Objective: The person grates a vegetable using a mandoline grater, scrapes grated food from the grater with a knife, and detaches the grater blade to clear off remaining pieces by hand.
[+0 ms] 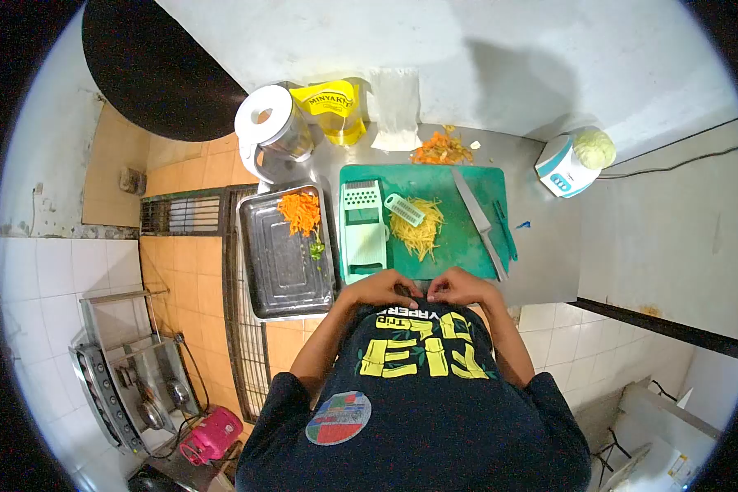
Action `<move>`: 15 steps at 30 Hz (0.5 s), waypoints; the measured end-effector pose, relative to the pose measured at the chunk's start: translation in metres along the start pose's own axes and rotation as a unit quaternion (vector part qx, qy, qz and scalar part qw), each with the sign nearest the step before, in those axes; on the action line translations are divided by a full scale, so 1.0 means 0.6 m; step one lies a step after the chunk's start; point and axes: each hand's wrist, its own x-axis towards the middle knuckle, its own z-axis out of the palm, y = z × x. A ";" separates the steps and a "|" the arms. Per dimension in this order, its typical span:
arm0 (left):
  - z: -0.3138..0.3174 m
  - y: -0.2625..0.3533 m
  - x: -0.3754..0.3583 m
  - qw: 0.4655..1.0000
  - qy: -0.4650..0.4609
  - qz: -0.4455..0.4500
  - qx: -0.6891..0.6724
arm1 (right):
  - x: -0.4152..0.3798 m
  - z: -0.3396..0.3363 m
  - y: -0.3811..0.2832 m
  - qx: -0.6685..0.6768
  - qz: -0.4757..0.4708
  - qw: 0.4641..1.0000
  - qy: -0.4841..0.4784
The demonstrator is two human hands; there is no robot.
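At the table's near edge, my left hand (379, 288) has its fingers closed at the front of a black T-shirt (418, 410). My right hand (457, 286) is beside it, also pinching the dark cloth. Just beyond both hands is a green cutting board (459, 262). On it lie a pale green grater (363, 238), a heap of yellowish shreds (418, 238) with a small grater plate (405, 210) on top, a knife (472, 202) and a green peeler (505, 232). Neither hand touches these.
Left of the board sits a metal tray (258, 262) with orange shreds (300, 212) and green bits (316, 248). Behind stand a lidded jug (280, 131), a yellow oil pouch (334, 111) and peelings (440, 149). A kitchen scale (562, 170) carries a pale green vegetable (594, 150).
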 end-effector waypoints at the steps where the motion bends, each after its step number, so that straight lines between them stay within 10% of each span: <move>1: -0.001 0.005 -0.001 1.000 0.004 0.001 0.001 | 0.001 0.000 -0.003 -0.014 -0.005 1.000 0.015; 9: -0.007 -0.019 0.005 0.960 0.280 -0.030 0.003 | 0.024 -0.037 -0.045 -0.092 0.028 0.974 0.205; 15: -0.119 0.169 -0.134 0.876 0.452 0.166 0.034 | 0.021 -0.092 -0.039 0.046 -0.052 0.946 0.316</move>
